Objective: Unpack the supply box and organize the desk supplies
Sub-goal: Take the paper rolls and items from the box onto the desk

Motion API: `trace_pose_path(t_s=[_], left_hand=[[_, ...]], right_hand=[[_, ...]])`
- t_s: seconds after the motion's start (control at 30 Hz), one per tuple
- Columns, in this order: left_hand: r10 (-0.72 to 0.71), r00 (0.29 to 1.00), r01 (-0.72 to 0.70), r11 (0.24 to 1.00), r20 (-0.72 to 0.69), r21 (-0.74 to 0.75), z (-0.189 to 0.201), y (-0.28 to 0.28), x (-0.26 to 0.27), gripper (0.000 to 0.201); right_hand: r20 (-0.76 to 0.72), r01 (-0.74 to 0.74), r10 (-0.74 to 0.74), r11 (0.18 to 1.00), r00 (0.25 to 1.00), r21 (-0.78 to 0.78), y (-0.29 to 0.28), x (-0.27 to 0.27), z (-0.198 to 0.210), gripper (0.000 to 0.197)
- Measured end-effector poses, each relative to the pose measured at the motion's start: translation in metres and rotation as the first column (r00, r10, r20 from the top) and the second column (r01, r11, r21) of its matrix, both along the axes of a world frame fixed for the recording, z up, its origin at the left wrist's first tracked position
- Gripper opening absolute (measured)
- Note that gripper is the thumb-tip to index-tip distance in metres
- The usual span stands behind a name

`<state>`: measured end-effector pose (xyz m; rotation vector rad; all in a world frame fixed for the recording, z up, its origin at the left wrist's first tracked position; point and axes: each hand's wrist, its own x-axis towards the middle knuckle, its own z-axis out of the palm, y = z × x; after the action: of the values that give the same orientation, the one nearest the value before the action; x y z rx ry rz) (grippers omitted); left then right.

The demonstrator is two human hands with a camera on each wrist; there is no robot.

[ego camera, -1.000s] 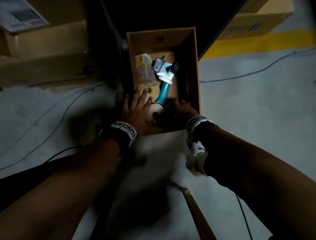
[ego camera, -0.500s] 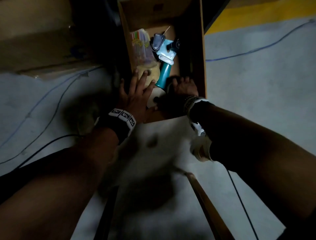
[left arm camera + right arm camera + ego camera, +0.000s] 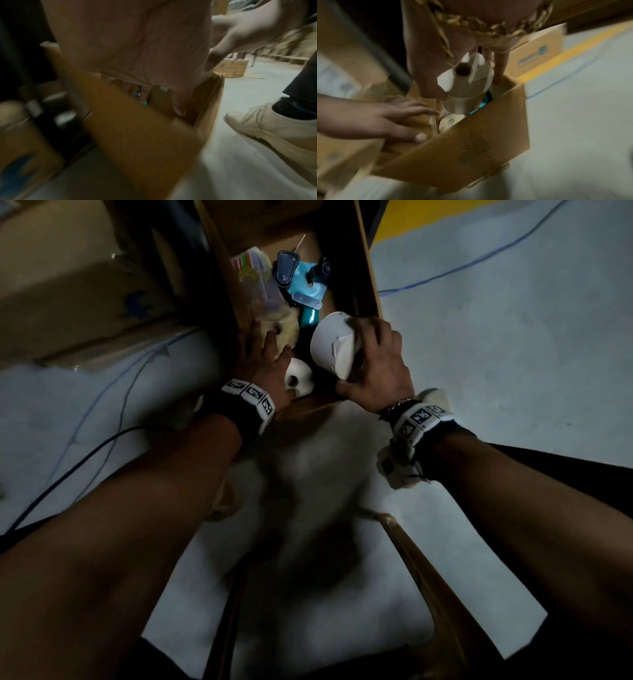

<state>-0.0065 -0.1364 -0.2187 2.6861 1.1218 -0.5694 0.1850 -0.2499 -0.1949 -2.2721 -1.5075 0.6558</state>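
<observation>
Raised since a second ago, when it lay low in the box, the right hand (image 3: 376,361) now has its curled fingers clamped round a white paper roll (image 3: 330,345), held above the cardboard supply box (image 3: 366,268). Spread flat, the left hand (image 3: 262,357) presses on items inside, beside a second roll (image 3: 298,376) and a teal tape dispenser (image 3: 305,282).

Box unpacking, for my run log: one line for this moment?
right hand: holds paper roll above box | left hand: flat inside box
</observation>
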Motion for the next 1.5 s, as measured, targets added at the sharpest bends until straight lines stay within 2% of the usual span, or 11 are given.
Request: trace_pose_path(t_s=[0.1, 0.2, 0.3, 0.43, 0.53, 0.63, 0.83, 1.0, 1.13, 1.3, 1.5], left_hand=[[-0.057, 0.995, 0.049, 0.994, -0.083, -0.093, -0.005, 0.005, 0.029, 0.062], [-0.043, 0.981, -0.004, 0.971, -0.190, -0.241, -0.017, 0.012, 0.052, 0.075], [-0.108, 0.968, 0.049, 0.967, -0.229, -0.251, -0.028, 0.017, 0.064, 0.057], [-0.186, 0.936, 0.109, 0.961, -0.300, -0.256, -0.056, 0.018, 0.074, 0.051], [-0.235, 0.926, 0.158, 0.952, -0.294, -0.264, -0.079, 0.020, 0.067, 0.047], [-0.178, 0.945, 0.133, 0.975, -0.273, -0.176, -0.085, 0.023, 0.065, 0.050], [-0.038, 0.971, -0.028, 0.962, -0.236, -0.272, -0.079, 0.032, 0.071, 0.052], [0.130, 0.980, -0.160, 0.965, -0.152, -0.207, -0.082, 0.027, 0.074, 0.049], [0.121, 0.987, -0.141, 0.968, -0.107, -0.207, -0.093, 0.008, 0.070, 0.060], [0.129, 0.972, -0.148, 0.985, -0.198, -0.083, -0.108, -0.010, 0.072, 0.063], [0.155, 0.968, -0.178, 0.978, -0.198, -0.107, -0.098, -0.008, 0.075, 0.075]], right_hand=[[-0.036, 0.062, -0.060, 0.997, 0.998, 0.049, -0.018, 0.004, 0.002, 0.101], [-0.054, 0.081, -0.079, 0.996, 0.995, 0.038, -0.033, 0.010, -0.002, 0.100], [-0.105, 0.125, -0.113, 0.986, 0.988, 0.111, -0.042, 0.014, -0.006, 0.095], [-0.142, 0.146, -0.127, 0.980, 0.982, 0.134, -0.044, 0.017, -0.009, 0.092], [-0.164, 0.155, -0.131, 0.977, 0.978, 0.146, -0.045, 0.018, -0.010, 0.091], [-0.172, 0.163, -0.137, 0.976, 0.976, 0.147, -0.044, 0.016, -0.009, 0.091], [-0.183, 0.173, -0.145, 0.973, 0.972, 0.153, -0.044, 0.014, -0.008, 0.092], [-0.192, 0.182, -0.150, 0.970, 0.970, 0.162, -0.045, 0.015, -0.010, 0.091], [-0.184, 0.186, -0.156, 0.969, 0.971, 0.163, -0.044, 0.016, -0.011, 0.091], [-0.185, 0.185, -0.154, 0.969, 0.971, 0.163, -0.044, 0.014, -0.013, 0.092], [-0.180, 0.185, -0.157, 0.971, 0.971, 0.154, -0.043, 0.014, -0.011, 0.092]])
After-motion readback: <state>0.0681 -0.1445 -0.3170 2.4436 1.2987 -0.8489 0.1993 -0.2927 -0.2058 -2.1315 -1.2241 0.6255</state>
